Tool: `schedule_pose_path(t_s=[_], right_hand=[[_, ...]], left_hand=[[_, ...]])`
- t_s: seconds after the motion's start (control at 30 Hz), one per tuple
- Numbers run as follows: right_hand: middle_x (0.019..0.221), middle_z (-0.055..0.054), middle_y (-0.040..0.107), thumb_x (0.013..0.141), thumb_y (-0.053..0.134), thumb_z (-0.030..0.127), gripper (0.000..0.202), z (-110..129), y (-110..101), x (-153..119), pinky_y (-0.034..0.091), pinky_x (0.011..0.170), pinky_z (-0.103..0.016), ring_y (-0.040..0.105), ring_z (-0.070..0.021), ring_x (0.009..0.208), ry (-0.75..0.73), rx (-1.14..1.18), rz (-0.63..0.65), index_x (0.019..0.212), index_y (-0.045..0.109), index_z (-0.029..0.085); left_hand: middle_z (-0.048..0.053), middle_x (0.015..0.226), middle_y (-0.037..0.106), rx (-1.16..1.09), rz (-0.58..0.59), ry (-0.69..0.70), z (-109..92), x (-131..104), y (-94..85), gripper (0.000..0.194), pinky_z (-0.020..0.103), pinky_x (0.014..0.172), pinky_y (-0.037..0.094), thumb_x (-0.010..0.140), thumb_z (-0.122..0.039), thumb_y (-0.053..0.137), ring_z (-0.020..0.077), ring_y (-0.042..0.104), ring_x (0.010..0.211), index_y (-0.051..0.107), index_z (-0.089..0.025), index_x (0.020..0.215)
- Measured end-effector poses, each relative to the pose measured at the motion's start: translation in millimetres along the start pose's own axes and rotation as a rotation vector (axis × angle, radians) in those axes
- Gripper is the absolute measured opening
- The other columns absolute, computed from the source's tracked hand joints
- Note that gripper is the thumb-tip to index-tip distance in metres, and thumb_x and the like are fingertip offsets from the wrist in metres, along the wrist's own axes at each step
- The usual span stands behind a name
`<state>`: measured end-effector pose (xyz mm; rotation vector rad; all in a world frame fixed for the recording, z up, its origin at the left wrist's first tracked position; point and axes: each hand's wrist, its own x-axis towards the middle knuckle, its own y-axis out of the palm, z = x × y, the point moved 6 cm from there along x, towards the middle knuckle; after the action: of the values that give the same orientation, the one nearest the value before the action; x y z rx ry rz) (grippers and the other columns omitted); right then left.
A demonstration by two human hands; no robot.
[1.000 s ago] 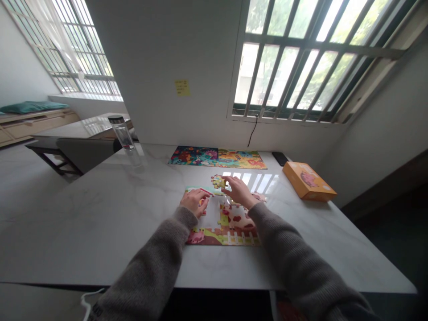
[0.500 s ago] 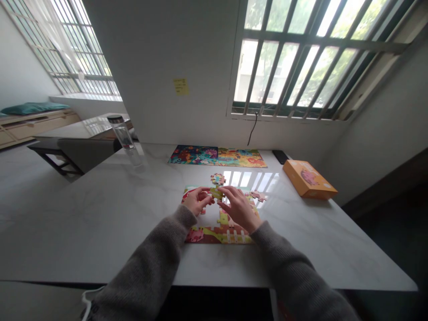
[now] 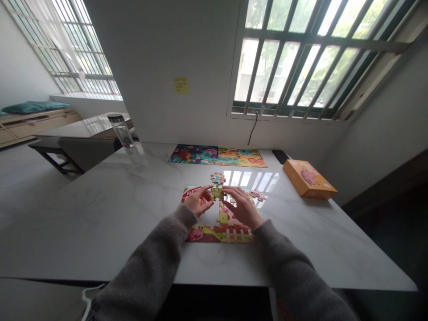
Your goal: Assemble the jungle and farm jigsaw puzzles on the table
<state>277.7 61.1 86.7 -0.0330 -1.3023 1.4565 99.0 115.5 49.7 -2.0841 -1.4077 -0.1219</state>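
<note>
A green jigsaw piece (image 3: 217,193) lies between my two hands, at the upper middle of a partly assembled jigsaw puzzle (image 3: 230,235). My left hand (image 3: 198,201) is at the piece's left side, thumb and forefinger apart. On the other side, my right hand (image 3: 243,206) has its fingers stretched toward the piece's right edge, with the thumb spread below. Whether its fingertips touch the piece I cannot tell. Part of the puzzle is hidden under both hands. Joined loose pieces (image 3: 218,178) lie just beyond, and a pink piece (image 3: 258,195) is to the right.
Two colourful picture sheets (image 3: 218,156) lie along the wall. At the right are an orange box (image 3: 309,179) and a dark phone-like object (image 3: 280,156). A glass bottle (image 3: 124,136) stands at the left edge of the white table (image 3: 100,232).
Both hands have loosened from the green piece, which shows more fully and lies flat. My left fingers have parted, and my right hand has shifted slightly right.
</note>
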Motion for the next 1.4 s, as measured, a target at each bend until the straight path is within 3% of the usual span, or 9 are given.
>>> schedule_pose_path(t_s=[0.17, 0.4, 0.77, 0.93, 1.1, 1.27, 1.4], right_hand=[[0.127, -0.009, 0.066, 0.094, 0.064, 0.025, 0.037, -7, 1, -2, 0.051, 0.1, -0.046, 0.06, -0.0257, 0.119, 0.017, 0.035, -0.002, 0.13, 0.058, 0.028], [0.131, -0.008, 0.065, 0.094, 0.063, 0.024, 0.034, -6, 1, -3, 0.05, 0.102, -0.044, 0.059, -0.024, 0.12, 0.022, 0.071, -0.021, 0.128, 0.058, 0.027], [0.134, -0.008, 0.063, 0.095, 0.061, 0.022, 0.045, -5, 3, -4, 0.049, 0.101, -0.046, 0.057, -0.0256, 0.121, -0.041, -0.045, 0.049, 0.138, 0.053, 0.03], [0.123, -0.009, 0.067, 0.094, 0.063, 0.023, 0.032, -25, 0, -5, 0.05, 0.096, -0.045, 0.058, -0.0262, 0.112, 0.035, -0.065, 0.025, 0.125, 0.061, 0.024], [0.116, -0.008, 0.071, 0.089, 0.066, 0.017, 0.025, -51, 10, -11, 0.048, 0.094, -0.044, 0.058, -0.0259, 0.106, 0.128, -0.124, 0.118, 0.113, 0.066, 0.022], [0.117, -0.006, 0.071, 0.09, 0.066, 0.016, 0.017, -58, 17, -15, 0.047, 0.093, -0.04, 0.058, -0.0236, 0.104, 0.132, -0.129, 0.171, 0.105, 0.07, 0.023], [0.118, -0.004, 0.071, 0.089, 0.066, 0.015, 0.018, -62, 22, -17, 0.047, 0.093, -0.039, 0.058, -0.023, 0.103, 0.14, -0.133, 0.195, 0.103, 0.071, 0.024]], left_hand=[[0.006, 0.1, 0.067, 0.187, 0.011, 0.154, -7, 0, -3.0, 0.054, 0.031, 0.079, 0.057, 0.083, -0.028, 0.067, 0.0161, 0.065, 0.081, 0.055, -0.019, 0.135], [0.005, 0.1, 0.067, 0.197, 0.0, 0.146, -8, 0, -3.5, 0.049, 0.032, 0.079, 0.055, 0.082, -0.03, 0.069, 0.0165, 0.065, 0.08, 0.056, -0.019, 0.128], [0.008, 0.103, 0.068, 0.364, 0.016, 0.151, 0, 0, 2.4, 0.047, 0.039, 0.091, 0.05, 0.082, -0.033, 0.072, 0.0242, 0.064, 0.095, 0.06, -0.02, 0.126], [0.009, 0.114, 0.067, 0.416, 0.005, 0.132, 3, 0, 0.5, 0.058, 0.042, 0.099, 0.048, 0.083, -0.024, 0.067, 0.0253, 0.062, 0.105, 0.051, -0.021, 0.14], [0.01, 0.117, 0.067, 0.495, 0.056, 0.167, 4, 0, 2.9, 0.034, 0.043, 0.101, 0.047, 0.087, -0.02, 0.057, 0.0264, 0.06, 0.113, 0.068, -0.02, 0.119], [0.009, 0.117, 0.07, 0.558, 0.097, 0.16, 9, -1, 7.7, 0.03, 0.047, 0.101, 0.046, 0.086, -0.02, 0.058, 0.027, 0.062, 0.112, 0.07, -0.02, 0.114], [0.009, 0.118, 0.071, 0.604, 0.197, 0.185, 6, -3, 18.5, 0.03, 0.05, 0.105, 0.042, 0.088, -0.019, 0.057, 0.0288, 0.06, 0.116, 0.07, -0.02, 0.115]])
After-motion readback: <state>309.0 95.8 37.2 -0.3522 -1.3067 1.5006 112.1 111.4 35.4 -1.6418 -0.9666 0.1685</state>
